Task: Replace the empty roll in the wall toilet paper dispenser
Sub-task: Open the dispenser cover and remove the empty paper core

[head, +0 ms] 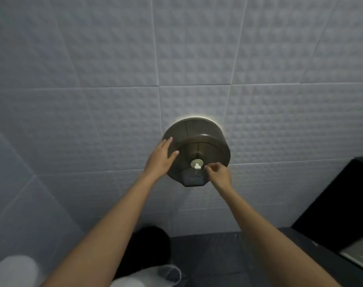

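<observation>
Smoked-brown plastic forms the round wall dispenser (pixel 197 150), which is fixed to pale textured tile (pixel 114 79) straight ahead of both hands, its cover shut and nothing of the roll inside visible through it. At the centre of the cover, just left of the right hand (pixel 218 175), sits a small cream-coloured lock knob (pixel 197 164) with a tab pointing down. The left hand (pixel 161 158) lies flat and spread against the dispenser's left flank, fingers (pixel 166 143) fanned over the rim — a bracing hold, it seems. The right hand has its thumb and forefinger drawn together into a pinch, tips beside the knob and apparently not yet closed on it; whether they hold anything small, such as a key, is too blurred to tell. The step in hand looks like releasing the latch so the cover can swing open. To do it well, the pinch should settle squarely on the tab rather than on the ring around it, and the turn or pull should be gentle, since a thin plastic tab could snap if forced the wrong way. The left palm should keep steady counter-pressure so the housing does not twist on its mount — and be ready to catch the cover as it drops. No fresh roll shows near either hand, so one must be fetched once the empty core is out.
</observation>
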The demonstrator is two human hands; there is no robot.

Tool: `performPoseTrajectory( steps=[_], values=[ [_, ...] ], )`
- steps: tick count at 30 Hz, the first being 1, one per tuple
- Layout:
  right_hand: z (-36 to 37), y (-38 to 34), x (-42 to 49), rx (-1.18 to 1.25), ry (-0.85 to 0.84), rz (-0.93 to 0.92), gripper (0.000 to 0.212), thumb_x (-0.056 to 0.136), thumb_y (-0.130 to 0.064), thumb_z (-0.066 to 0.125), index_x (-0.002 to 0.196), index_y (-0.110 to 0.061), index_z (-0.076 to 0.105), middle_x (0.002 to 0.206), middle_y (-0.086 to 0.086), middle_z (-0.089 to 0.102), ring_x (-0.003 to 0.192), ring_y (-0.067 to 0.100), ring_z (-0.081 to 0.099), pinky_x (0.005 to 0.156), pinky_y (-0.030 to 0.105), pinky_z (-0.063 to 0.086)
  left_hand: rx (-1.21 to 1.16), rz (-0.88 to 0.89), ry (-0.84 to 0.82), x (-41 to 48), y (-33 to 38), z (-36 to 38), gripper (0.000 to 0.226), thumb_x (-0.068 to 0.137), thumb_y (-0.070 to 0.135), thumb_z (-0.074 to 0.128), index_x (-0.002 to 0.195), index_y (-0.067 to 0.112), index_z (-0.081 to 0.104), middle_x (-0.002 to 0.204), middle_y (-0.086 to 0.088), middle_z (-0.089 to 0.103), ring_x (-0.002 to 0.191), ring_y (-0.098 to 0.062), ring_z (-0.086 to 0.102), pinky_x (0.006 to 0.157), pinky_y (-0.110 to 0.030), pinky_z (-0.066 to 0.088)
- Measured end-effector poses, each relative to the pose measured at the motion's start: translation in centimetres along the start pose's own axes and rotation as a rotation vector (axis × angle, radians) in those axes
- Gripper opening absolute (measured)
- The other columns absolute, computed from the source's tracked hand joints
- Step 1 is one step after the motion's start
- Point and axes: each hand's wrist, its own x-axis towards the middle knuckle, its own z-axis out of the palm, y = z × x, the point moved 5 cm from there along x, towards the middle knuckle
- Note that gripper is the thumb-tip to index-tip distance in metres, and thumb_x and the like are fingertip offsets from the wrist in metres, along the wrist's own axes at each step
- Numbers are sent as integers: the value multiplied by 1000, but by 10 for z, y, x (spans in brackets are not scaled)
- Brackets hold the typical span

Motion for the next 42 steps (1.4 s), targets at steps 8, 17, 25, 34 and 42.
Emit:
performPoseTrajectory(
  steps=[8,17,25,34,42],
  values=[
    [37,19,25,160,-83,159,28,87,-31,64,82,-5,71,65,4,65,54,13,58,65,31,48,-57,-63,22,24,-21,22,68,94,26,54,151,25,18,156,-8,30,143,-24,29,116,-39,29],
    [41,10,24,-98,119,-99,13,88,-19,63,94,-8,62,88,1,61,77,17,57,64,25,39,4,-59,61,26,-29,27,72,93,32,54,151,36,11,153,-6,33,138,-23,35,106,-39,37],
    [43,11,25,-373,97,-475,15,87,-12,61,101,-7,57,107,11,58,78,34,61,62,35,45,-17,-70,66,25,-31,28,70,93,36,53,149,40,11,151,-7,33,136,-24,39,104,-42,42],
    [-17,-18,11,-183,515,-560,38,88,-46,55,110,-15,56,106,2,59,96,17,53,82,28,35,-126,-88,27,23,-24,28,71,95,29,53,151,31,10,154,-6,29,141,-20,30,113,-30,26],
    [-35,-31,103,48,-46,-107,68,91,-64,33,144,-21,32,144,15,43,132,34,41,109,49,34,-668,-589,-59,34,-16,40,73,82,77,23,147,47,8,158,12,18,141,-30,30,99,-64,37]
  ],
)
